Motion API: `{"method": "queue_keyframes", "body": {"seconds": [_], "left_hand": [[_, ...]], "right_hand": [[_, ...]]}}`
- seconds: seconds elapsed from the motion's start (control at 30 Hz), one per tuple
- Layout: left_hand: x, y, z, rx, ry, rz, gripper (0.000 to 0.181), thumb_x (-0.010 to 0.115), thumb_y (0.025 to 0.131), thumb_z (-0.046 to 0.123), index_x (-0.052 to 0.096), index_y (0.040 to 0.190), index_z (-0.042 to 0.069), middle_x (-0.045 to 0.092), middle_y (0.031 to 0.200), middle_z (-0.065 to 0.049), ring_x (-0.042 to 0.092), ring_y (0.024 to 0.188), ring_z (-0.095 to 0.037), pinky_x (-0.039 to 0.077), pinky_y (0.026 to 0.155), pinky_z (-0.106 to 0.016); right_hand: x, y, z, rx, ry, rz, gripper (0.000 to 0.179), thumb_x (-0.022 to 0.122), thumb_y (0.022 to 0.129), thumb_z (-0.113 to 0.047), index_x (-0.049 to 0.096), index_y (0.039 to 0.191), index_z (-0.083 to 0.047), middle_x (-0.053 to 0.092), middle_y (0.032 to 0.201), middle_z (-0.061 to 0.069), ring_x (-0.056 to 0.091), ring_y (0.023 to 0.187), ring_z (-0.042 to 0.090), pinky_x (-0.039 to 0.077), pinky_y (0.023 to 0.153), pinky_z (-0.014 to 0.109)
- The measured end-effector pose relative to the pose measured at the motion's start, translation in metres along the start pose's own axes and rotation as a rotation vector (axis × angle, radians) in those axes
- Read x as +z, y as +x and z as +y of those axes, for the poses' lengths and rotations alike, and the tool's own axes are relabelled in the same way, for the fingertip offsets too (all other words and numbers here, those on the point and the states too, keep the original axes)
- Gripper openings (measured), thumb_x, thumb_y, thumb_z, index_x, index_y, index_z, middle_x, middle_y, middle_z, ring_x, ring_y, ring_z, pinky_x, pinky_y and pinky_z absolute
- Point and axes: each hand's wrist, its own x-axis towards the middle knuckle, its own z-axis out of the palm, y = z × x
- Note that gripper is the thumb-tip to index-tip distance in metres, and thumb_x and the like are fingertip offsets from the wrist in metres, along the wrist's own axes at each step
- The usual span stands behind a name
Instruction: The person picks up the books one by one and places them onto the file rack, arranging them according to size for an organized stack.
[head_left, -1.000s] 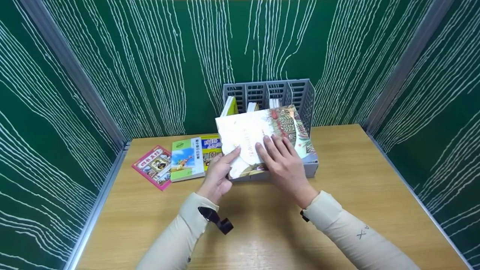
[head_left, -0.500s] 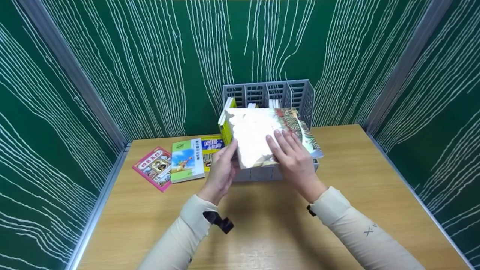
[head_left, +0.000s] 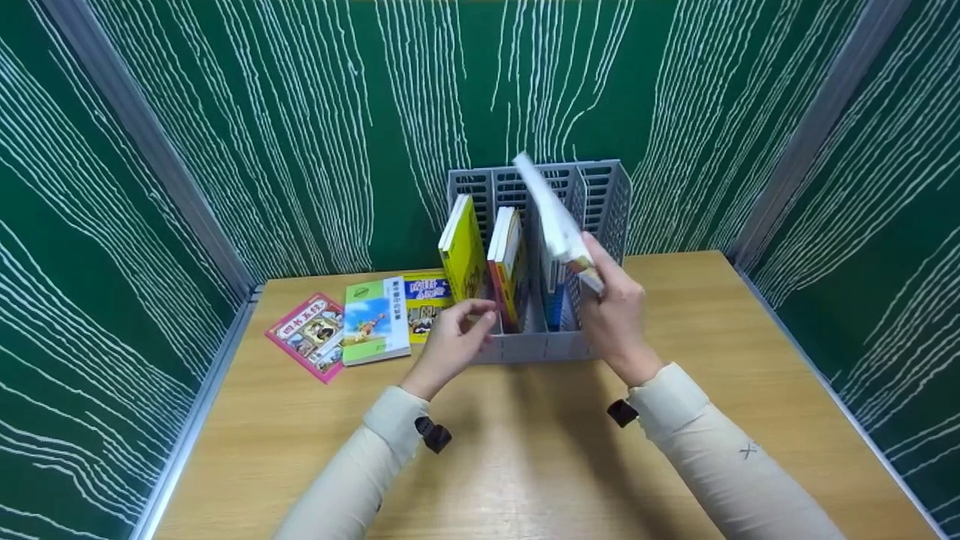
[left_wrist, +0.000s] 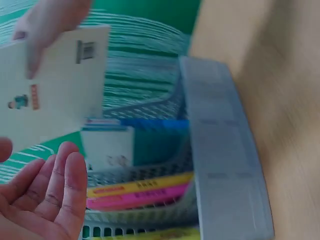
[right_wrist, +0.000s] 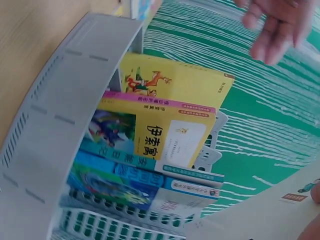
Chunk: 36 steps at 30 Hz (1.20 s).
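My right hand [head_left: 616, 315] grips a thin white picture book [head_left: 551, 210] by its lower end, holding it tilted above the right part of a grey file rack [head_left: 536, 346]. The book's pale back cover, with a barcode and small figure, faces the left wrist view. Near the rack's front left, my left hand [head_left: 454, 341] holds nothing; its fingers are relaxed and slightly bent. Inside the rack stand yellow-green books [head_left: 465, 244] in the left compartment, yellow and pink-spined books [right_wrist: 165, 132] in the second, and blue books [right_wrist: 135, 182] in the third.
Left of the rack on the wooden table [head_left: 510, 465] lie a pink-bordered book [head_left: 309, 334], a green and blue book [head_left: 375, 322] and a yellow and blue book [head_left: 425, 304]. Green walls [head_left: 420, 90] with white lines enclose the table behind and at both sides.
The white book, earlier lying flat between both hands with its cover up, is now turned on edge in the right hand alone. My left hand has let go of it.
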Motion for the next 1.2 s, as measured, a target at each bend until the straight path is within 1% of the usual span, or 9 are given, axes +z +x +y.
{"method": "queue_keyframes", "body": {"seconds": [0.07,0.17,0.23,0.3,0.5,0.63,0.77,1.0,1.2], "left_hand": [[0.001,0.002,-0.006,0.015,0.119,-0.001,0.035,0.059,0.113,0.027,0.069,0.139,0.006,0.073,0.131,-0.013,0.073,0.099,-0.033,0.066,0.09,-0.042],[0.001,0.007,-0.016,0.012,0.325,0.005,0.035,0.061,0.111,0.029,0.071,0.138,0.009,0.074,0.133,-0.011,0.073,0.11,-0.032,0.064,0.097,-0.044],[0.002,0.013,-0.024,-0.005,0.459,0.001,0.035,0.064,0.11,0.029,0.071,0.139,0.009,0.075,0.135,-0.01,0.073,0.118,-0.031,0.062,0.103,-0.045],[0.003,0.019,-0.035,-0.004,0.596,-0.011,0.035,0.066,0.109,0.029,0.07,0.138,0.009,0.075,0.135,-0.011,0.073,0.123,-0.03,0.061,0.106,-0.046],[0.005,0.031,-0.063,-0.006,0.955,-0.059,0.034,0.069,0.108,0.031,0.072,0.134,0.009,0.078,0.122,-0.01,0.076,0.101,-0.026,0.066,0.091,-0.042],[0.004,0.033,-0.075,0.006,1.117,-0.078,0.027,0.072,0.106,0.03,0.074,0.122,0.008,0.078,0.109,-0.009,0.076,0.092,-0.027,0.065,0.08,-0.042],[0.002,0.033,-0.085,0.028,1.171,-0.092,0.023,0.073,0.104,0.027,0.074,0.114,0.006,0.078,0.105,-0.011,0.076,0.094,-0.032,0.065,0.079,-0.048],[0.002,0.039,-0.099,0.017,1.066,-0.156,0.021,0.062,0.11,0.014,0.071,0.124,0.002,0.077,0.114,-0.016,0.076,0.107,-0.033,0.064,0.093,-0.048],[0.004,0.044,-0.103,0.07,1.091,-0.132,0.013,0.062,0.103,0.0,0.074,0.108,0.002,0.08,0.101,-0.017,0.079,0.093,-0.035,0.066,0.081,-0.048]], "right_hand": [[0.001,0.001,0.002,0.085,0.064,0.028,0.045,0.061,0.105,0.005,0.064,0.149,-0.005,0.071,0.14,0.025,0.075,0.116,0.046,0.059,0.106,0.062],[0.003,0.002,0.006,0.205,0.161,0.063,0.042,0.061,0.106,0.0,0.065,0.148,-0.003,0.072,0.138,0.026,0.076,0.115,0.046,0.06,0.103,0.063],[0.005,0.001,0.008,0.279,0.214,0.076,0.04,0.061,0.107,-0.001,0.064,0.147,-0.001,0.071,0.14,0.025,0.074,0.121,0.045,0.06,0.105,0.062],[0.008,0.0,0.01,0.334,0.256,0.081,0.04,0.06,0.107,-0.002,0.064,0.147,0.0,0.069,0.145,0.023,0.068,0.134,0.043,0.054,0.113,0.062],[0.022,-0.001,0.022,0.402,0.35,0.083,0.043,0.059,0.108,-0.001,0.059,0.151,0.002,0.062,0.155,0.022,0.057,0.148,0.039,0.044,0.126,0.057],[0.035,-0.003,0.029,0.44,0.367,0.049,0.042,0.06,0.108,-0.002,0.059,0.15,0.005,0.061,0.154,0.025,0.056,0.149,0.042,0.042,0.127,0.058],[0.046,-0.003,0.037,0.478,0.386,0.029,0.041,0.058,0.11,-0.003,0.057,0.149,0.008,0.06,0.154,0.028,0.054,0.149,0.042,0.04,0.128,0.059],[0.059,0.0,0.051,0.607,0.454,0.028,0.045,0.054,0.113,-0.011,0.05,0.155,0.005,0.056,0.159,0.026,0.052,0.152,0.04,0.04,0.129,0.056],[0.071,0.002,0.064,0.668,0.482,0.071,0.041,0.055,0.112,-0.011,0.053,0.148,0.009,0.061,0.147,0.03,0.058,0.136,0.038,0.045,0.123,0.054]]}}
